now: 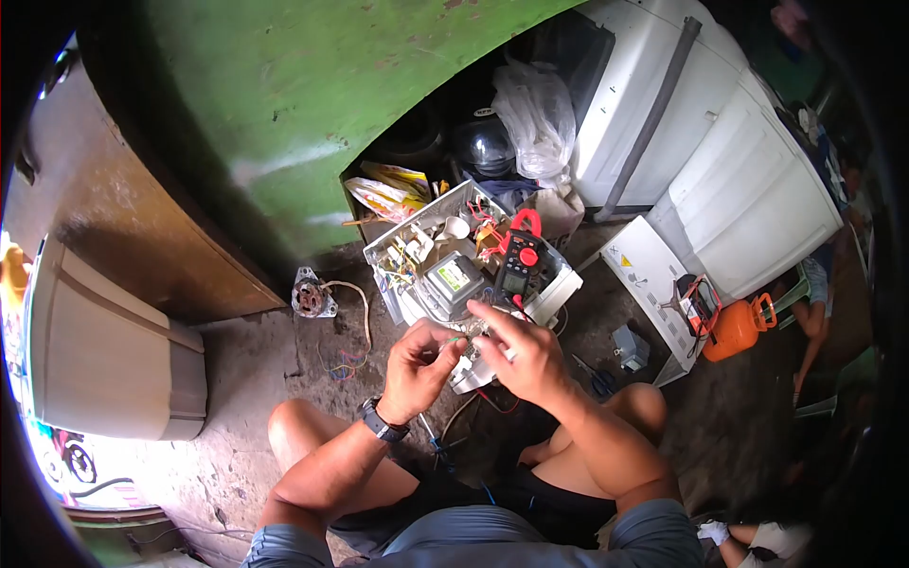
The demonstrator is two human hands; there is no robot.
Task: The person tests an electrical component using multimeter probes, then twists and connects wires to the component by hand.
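My left hand, with a dark watch at its wrist, pinches a thin green wire between thumb and fingertips. Just to its right, my right hand has its index finger stretched out and its thumb apart, with nothing visible held. Both hands hover over the near edge of an opened white appliance panel full of wiring. On it rest a grey box with a yellow-green label and a red-and-black clamp meter. Whatever lies directly beneath my fingers is partly hidden.
A small motor with a trailing cable lies on the floor at left. Right of the panel are a grey block, scissors, a white metal panel and an orange container. Another person's arm shows at far right.
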